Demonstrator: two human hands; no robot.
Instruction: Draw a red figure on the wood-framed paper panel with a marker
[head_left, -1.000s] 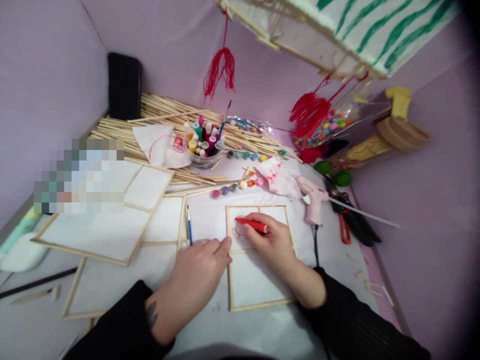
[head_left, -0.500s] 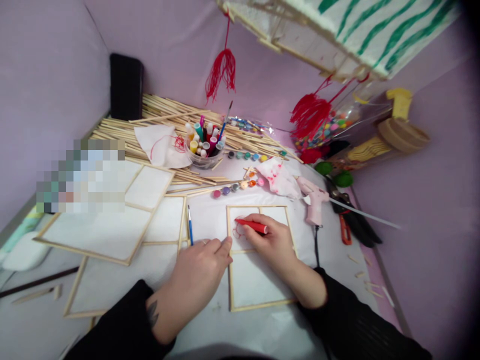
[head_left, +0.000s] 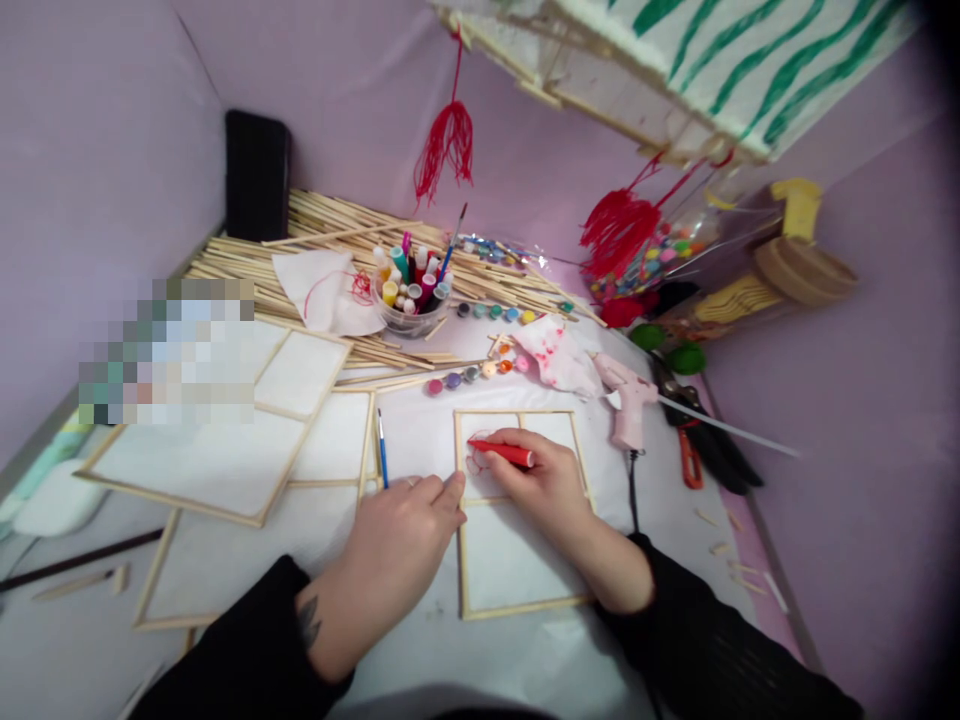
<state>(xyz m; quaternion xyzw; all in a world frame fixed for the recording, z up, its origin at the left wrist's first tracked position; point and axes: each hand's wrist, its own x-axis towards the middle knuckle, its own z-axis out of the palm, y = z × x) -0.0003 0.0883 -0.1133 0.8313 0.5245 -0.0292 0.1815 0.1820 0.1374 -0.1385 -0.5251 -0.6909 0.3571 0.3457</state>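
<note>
A red marker [head_left: 511, 453] is pinched in my right hand [head_left: 551, 490], its tip on white paper in the upper left pane of a thin wooden-stick frame [head_left: 463, 570]. Thin red curved lines [head_left: 474, 462] show on the paper around the tip, partly covered by my fingers. My left hand [head_left: 409, 530] is curled at the frame's left stick, its fingertips pressed on it near the crossbar. Just beyond that hand lies a blue paintbrush [head_left: 383, 450], its lower end hidden by the fingers.
More paper-backed stick frames [head_left: 202, 470] overlap at left. Behind them are a pile of sticks [head_left: 330, 215], a tub of markers [head_left: 409, 318] and small paint pots [head_left: 471, 374]. A pink glue gun [head_left: 630, 400] and pliers [head_left: 694, 440] lie right. Red tassels [head_left: 446, 150] hang overhead.
The view has shifted very slightly. The marker tip has moved a touch to the left on the paper; my left hand stays at the frame's edge.
</note>
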